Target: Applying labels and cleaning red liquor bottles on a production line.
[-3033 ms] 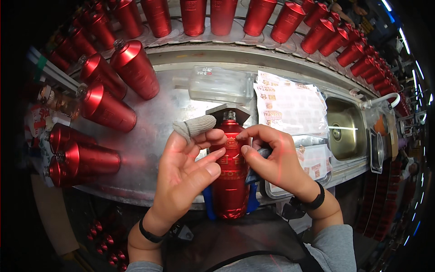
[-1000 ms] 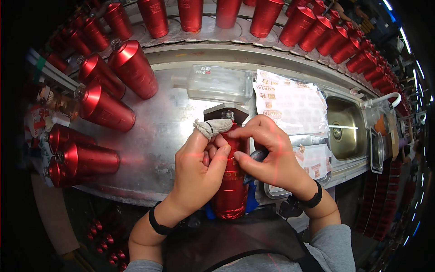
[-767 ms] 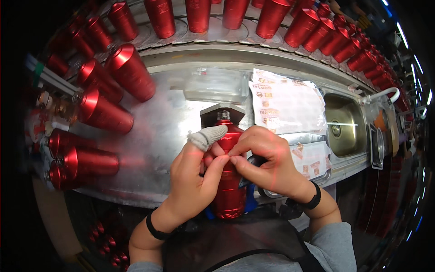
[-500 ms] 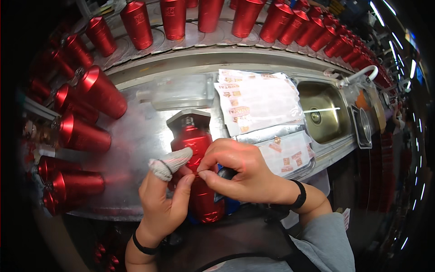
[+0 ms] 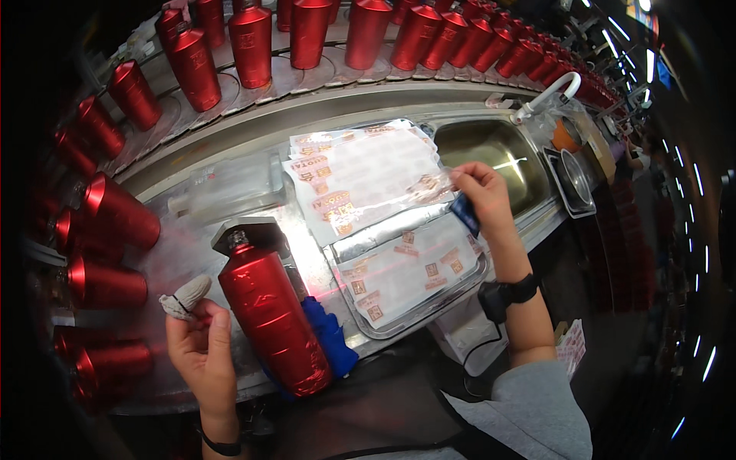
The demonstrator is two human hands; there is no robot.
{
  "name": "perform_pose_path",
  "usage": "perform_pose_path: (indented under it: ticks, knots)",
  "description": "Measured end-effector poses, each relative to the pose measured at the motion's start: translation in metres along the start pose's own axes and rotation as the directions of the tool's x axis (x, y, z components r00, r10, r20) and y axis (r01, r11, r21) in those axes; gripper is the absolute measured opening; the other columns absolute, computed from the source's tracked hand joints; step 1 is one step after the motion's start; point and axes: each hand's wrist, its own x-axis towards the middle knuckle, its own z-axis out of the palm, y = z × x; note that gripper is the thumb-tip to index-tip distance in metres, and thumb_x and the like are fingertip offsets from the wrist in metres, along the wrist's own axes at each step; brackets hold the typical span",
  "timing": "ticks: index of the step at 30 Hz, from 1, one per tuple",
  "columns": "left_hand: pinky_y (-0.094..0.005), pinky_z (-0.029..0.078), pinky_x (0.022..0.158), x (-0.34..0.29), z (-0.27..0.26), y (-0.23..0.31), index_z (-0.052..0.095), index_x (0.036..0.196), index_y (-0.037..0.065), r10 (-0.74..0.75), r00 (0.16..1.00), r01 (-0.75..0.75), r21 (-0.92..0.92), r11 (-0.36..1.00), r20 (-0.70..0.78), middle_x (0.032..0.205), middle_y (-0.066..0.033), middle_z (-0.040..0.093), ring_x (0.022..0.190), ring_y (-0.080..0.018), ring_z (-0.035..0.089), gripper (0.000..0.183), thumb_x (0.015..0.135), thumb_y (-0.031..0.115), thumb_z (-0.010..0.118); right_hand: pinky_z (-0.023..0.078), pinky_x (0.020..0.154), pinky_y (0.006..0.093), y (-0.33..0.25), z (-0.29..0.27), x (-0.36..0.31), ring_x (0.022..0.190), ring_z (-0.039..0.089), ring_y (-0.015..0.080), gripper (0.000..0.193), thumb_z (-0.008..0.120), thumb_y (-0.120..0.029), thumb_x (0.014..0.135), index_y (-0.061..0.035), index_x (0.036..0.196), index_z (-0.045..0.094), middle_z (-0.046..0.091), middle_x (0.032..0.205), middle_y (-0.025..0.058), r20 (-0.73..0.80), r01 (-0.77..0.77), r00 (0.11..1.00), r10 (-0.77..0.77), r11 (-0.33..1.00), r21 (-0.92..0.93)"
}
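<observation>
A red metallic bottle [image 5: 272, 322] lies tilted on a blue cloth [image 5: 330, 337], its threaded neck set in a dark angled metal rest [image 5: 249, 232]. My left hand [image 5: 201, 345] is beside the bottle's left side, loosely curled and holding nothing visible. One finger wears a whitish cloth cover [image 5: 186, 297] with a dark band. To the right, my right hand [image 5: 488, 201] pinches a small clear label [image 5: 433, 185] with reddish print at the right edge of the upper label sheet [image 5: 376, 172]. Under that hand's fingers shows a dark blue piece [image 5: 464, 214], its kind unclear.
A second label sheet [image 5: 414, 276] lies on a metal tray nearer me. Beyond are a clear plastic box [image 5: 234, 188] and a steel sink [image 5: 498, 153] with a white tap [image 5: 548, 96]. More red bottles [image 5: 111, 284] lie at left; others [image 5: 251, 46] line a curved conveyor.
Both hands have left the bottle: my right hand moved right to the label sheet, my left hand moved left. The view has shifted.
</observation>
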Motion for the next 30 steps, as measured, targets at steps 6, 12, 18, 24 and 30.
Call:
perform_pose_path:
  ticks: [6,12,18,24,30]
  knots:
    - [-0.0148,0.029,0.051,0.007,-0.015,-0.026,0.059,0.128,0.005,-0.072,0.990,0.081,0.066,0.995,-0.122,0.090,0.0048,0.055,0.061,0.0011,0.040,0.037,0.092,0.010,0.065,0.047,0.063,0.0233,0.109,-0.139,0.062,0.065,0.060,0.0107,0.009,0.068,-0.009,0.086,-0.0001,0.087,0.068,0.067,0.075,0.0048,-0.227,-0.228,0.956,0.184,0.956,-0.184]
    - [-0.0141,0.029,0.051,0.006,-0.015,-0.031,0.059,0.128,0.004,-0.106,0.985,0.113,0.046,0.993,-0.136,0.087,0.0054,0.054,0.060,0.0013,0.041,0.036,0.093,0.009,0.064,0.046,0.054,0.0289,0.176,-0.182,0.091,0.056,0.059,0.0145,0.011,0.074,-0.010,0.076,-0.0004,0.080,0.070,0.065,0.068,0.0057,-0.392,-0.451,0.866,0.311,0.824,-0.343]
    - [-0.0142,0.029,0.050,0.005,-0.020,-0.037,0.059,0.128,0.004,-0.135,0.982,0.141,0.035,0.989,-0.132,0.086,0.0051,0.055,0.060,0.0014,0.042,0.037,0.093,0.009,0.065,0.047,0.054,0.0316,0.180,-0.179,0.101,0.058,0.061,0.0151,0.016,0.078,-0.015,0.071,-0.0018,0.078,0.071,0.066,0.068,0.0069,-0.393,-0.470,0.869,0.301,0.752,-0.462]
    - [-0.0146,0.031,0.049,0.006,-0.022,-0.040,0.059,0.126,0.004,-0.149,0.980,0.155,0.039,0.987,-0.134,0.085,0.0042,0.056,0.060,0.0007,0.043,0.034,0.093,0.010,0.064,0.047,0.060,0.0295,0.100,-0.128,0.069,0.062,0.060,0.0130,0.021,0.076,-0.020,0.076,-0.0001,0.081,0.072,0.066,0.071,0.0058,-0.272,-0.148,0.962,-0.039,0.762,-0.631]
    - [-0.0152,0.033,0.051,0.007,-0.021,-0.036,0.058,0.126,0.004,-0.150,0.983,0.154,0.026,0.988,-0.108,0.087,0.0024,0.058,0.062,-0.0005,0.045,0.033,0.094,0.009,0.063,0.041,0.061,0.0250,0.014,-0.054,0.021,0.066,0.051,0.0084,0.015,0.073,-0.015,0.080,0.0002,0.082,0.070,0.062,0.076,0.0020,-0.091,0.143,0.972,-0.215,0.856,-0.496]
